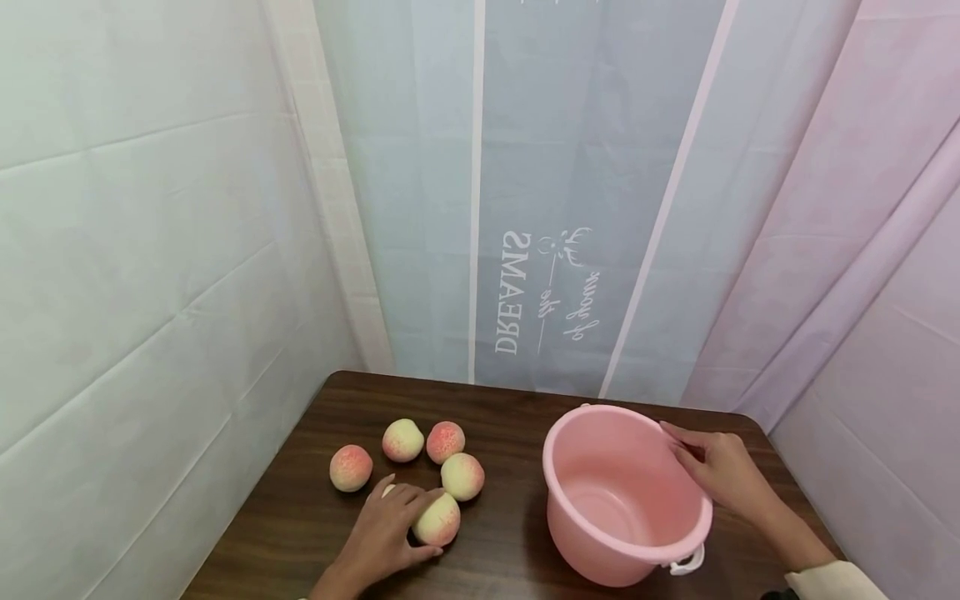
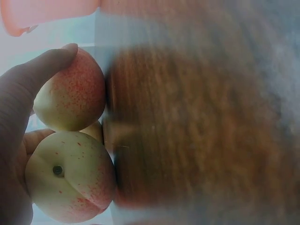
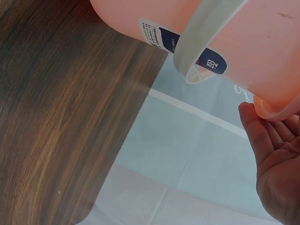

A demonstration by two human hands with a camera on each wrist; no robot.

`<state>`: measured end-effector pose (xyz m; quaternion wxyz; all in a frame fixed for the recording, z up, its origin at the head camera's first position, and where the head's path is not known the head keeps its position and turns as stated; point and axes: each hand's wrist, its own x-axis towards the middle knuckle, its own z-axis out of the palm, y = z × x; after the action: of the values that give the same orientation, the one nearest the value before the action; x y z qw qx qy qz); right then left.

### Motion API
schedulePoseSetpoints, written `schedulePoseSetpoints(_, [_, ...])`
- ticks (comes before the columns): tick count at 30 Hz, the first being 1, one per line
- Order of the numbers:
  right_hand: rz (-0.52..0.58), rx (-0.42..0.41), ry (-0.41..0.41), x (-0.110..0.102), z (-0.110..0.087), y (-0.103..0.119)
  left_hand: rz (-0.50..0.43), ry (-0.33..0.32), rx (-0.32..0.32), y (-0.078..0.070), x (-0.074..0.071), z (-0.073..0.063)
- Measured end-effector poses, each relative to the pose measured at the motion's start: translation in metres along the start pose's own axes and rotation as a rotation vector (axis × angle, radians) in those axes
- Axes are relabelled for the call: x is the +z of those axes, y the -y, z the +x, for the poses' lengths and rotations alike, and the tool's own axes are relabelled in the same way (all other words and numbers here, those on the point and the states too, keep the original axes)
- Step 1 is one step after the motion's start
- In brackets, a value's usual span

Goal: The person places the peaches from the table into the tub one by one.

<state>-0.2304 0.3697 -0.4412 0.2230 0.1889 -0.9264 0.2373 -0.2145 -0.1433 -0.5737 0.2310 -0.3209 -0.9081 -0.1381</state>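
Observation:
My left hand [image 1: 386,527] is on the table's left side, thumb and fingers curled round a yellow and red peach [image 1: 437,522]. In the left wrist view the thumb presses that peach [image 2: 75,91], and a second peach [image 2: 70,176] sits against it, close to the palm. From above, the hand mostly covers this second one. Off to the right stands a pink plastic bucket [image 1: 558,521], upright, with nothing inside. My right hand [image 1: 731,475] pinches its rim at the far right. The right wrist view has the thumb of that hand [image 3: 276,164] outside the rim.
Just beyond the left hand lie several more peaches, among them a redder one [image 1: 446,442] and one at far left [image 1: 351,468]. The bucket's white handle [image 1: 686,562] hangs at its near right side. Curtains [image 1: 420,208] stand behind the dark wooden table [image 1: 506,433].

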Motion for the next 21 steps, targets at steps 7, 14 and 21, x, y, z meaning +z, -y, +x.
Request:
schedulePoseSetpoints(7, [0.009, 0.012, 0.003, 0.002, -0.001, 0.002, -0.006, 0.000, -0.010, 0.000, 0.000, 0.000])
schedulePoseSetpoints(14, [0.007, 0.016, -0.004, 0.000, 0.000, 0.008, -0.030, -0.042, 0.004, 0.002, -0.001, 0.000])
schedulePoseSetpoints(21, [-0.005, 0.024, -0.004, 0.000, -0.001, 0.012, -0.119, -0.087, -0.010, 0.000, -0.006, 0.003])
